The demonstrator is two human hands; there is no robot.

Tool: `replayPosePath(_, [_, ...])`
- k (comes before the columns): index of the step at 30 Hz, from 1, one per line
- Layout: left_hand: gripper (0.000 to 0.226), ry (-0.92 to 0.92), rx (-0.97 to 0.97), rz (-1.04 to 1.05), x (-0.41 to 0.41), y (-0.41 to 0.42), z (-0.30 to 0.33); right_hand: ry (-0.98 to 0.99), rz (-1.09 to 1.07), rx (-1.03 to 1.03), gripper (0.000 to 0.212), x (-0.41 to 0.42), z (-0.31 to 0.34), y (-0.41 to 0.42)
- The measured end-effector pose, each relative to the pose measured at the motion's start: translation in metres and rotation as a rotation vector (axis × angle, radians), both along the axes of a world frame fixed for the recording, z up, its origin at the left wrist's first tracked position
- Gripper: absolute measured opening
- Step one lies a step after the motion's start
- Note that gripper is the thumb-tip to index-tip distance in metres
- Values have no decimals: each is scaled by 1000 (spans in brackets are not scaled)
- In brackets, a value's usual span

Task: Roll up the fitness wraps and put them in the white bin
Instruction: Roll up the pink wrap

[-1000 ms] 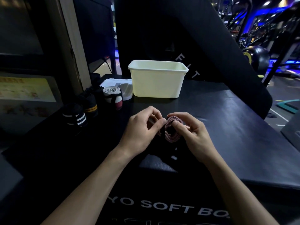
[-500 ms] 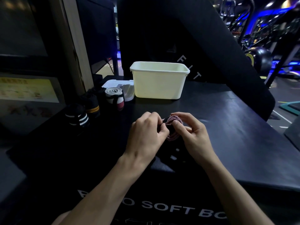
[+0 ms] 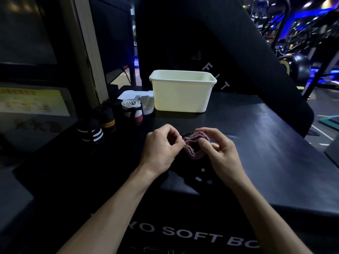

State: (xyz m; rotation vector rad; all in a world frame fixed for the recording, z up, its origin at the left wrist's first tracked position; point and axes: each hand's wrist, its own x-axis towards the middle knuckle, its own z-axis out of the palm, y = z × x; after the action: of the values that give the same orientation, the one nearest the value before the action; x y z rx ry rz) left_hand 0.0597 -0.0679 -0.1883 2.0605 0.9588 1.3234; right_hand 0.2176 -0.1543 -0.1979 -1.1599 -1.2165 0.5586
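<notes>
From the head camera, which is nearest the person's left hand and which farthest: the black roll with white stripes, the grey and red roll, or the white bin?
Measured from the left hand:
1. Black roll with white stripes, on the table to the left of the hand.
2. Grey and red roll, farther back and left, beside a flat white lid.
3. White bin, at the back of the table.

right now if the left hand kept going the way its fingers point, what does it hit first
The left hand points right, at the pink wrap it already pinches; beyond that, the right hand.
</notes>
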Motion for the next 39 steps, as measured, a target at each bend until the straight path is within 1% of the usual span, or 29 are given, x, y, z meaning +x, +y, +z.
replayPosePath(3, [6, 43, 49, -16, -1, 0, 3, -25, 2, 5, 23, 0, -1, -2])
replayPosePath(7, [13, 222, 277, 18, 2, -4, 4, -70, -3, 20, 25, 2, -2, -4])
replayPosePath(9, [11, 317, 300, 31, 4, -4, 5, -90, -4, 27, 26, 2, -3, -4])
replayPosePath(11, [8, 355, 300, 17, 5, -5, 7, -95, 3, 28, 28, 3, -3, -4])
replayPosePath(13, [5, 311, 218, -19, 4, -2, 8, -84, 19, 26, 28, 5, -4, -4])
replayPosePath(14, [7, 277, 135, -42, 4, 2, 7, -72, 29, 21, 28, 5, -4, -4])
replayPosePath(16, [12, 202, -101, -114, 3, 7, 6, -30, 52, 6, 26, 6, -4, -3])
replayPosePath(19, [19, -72, -571, -350, 4, 10, 7, 21, 53, 4, 24, 5, -2, -1])
replayPosePath(20, [19, -133, -712, -433, 4, 11, 8, 24, 42, 5, 23, 5, -1, 0])
replayPosePath(21, [20, -156, -812, -494, 2, 13, 10, 25, 30, 5, 23, 5, -1, 0])
replayPosePath(22, [21, -152, -871, -537, 0, 15, 12, 26, 23, 3, 22, 6, 0, 0])
replayPosePath(25, [19, -134, -913, -625, -6, 22, 14, 49, 2, -15, 21, 7, 1, 1])
replayPosePath(27, [18, -133, -885, -609, -7, 18, 15, 61, -7, -20, 20, 8, 1, 3])
replayPosePath(29, [17, -118, -825, -531, -5, 9, 17, 66, -10, -28, 19, 9, 2, 6])
replayPosePath(32, [20, -46, -672, -355, 1, 4, 20, 57, -21, -35, 18, 6, 2, 7])
replayPosePath(34, [21, -35, -620, -293, 4, 2, 21, 47, -34, -36, 18, 5, 3, 9])
replayPosePath(36, [20, -110, -678, -316, 6, -1, 23, 12, -65, -36, 19, 6, 4, 10])
replayPosePath(39, [20, -224, -827, -442, 9, -6, 25, -91, -148, -46, 28, 10, 4, 13])
